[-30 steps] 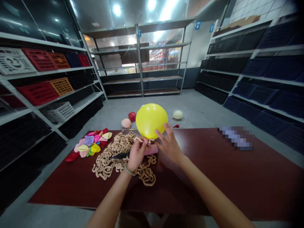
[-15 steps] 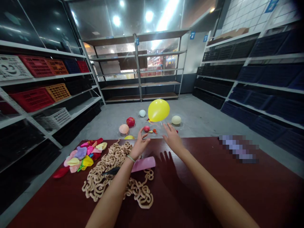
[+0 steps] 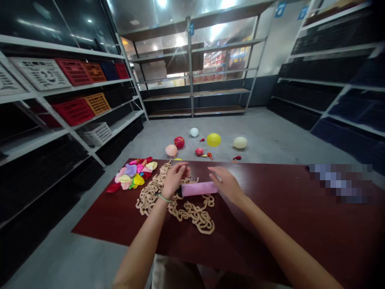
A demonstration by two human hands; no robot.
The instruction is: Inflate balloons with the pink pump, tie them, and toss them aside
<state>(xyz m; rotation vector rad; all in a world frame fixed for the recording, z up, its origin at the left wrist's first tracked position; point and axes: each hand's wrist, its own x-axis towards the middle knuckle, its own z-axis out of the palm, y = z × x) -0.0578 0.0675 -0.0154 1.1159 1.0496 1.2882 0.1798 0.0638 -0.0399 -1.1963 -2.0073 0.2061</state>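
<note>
My left hand [image 3: 174,179] hovers over a heap of beige looped cord [image 3: 177,196] on the dark red table [image 3: 270,224], fingers curled loosely with nothing seen in them. My right hand [image 3: 227,182] lies open just right of a pink pump [image 3: 198,188], fingertips near its end. A yellow balloon [image 3: 213,139] rests on the grey floor beyond the table. A pile of flat coloured balloons [image 3: 134,174] lies at the table's far left corner.
Other inflated balloons lie on the floor: pink [image 3: 171,150], red [image 3: 179,142], white [image 3: 194,132], cream [image 3: 240,142]. Shelving with crates [image 3: 72,110] lines the left; dark shelves [image 3: 331,92] stand on the right. A blurred patch [image 3: 339,182] sits on the table's right.
The yellow balloon left my hands, flew forward and now rests on the floor. Both hands came back down to the table by the pump and cord.
</note>
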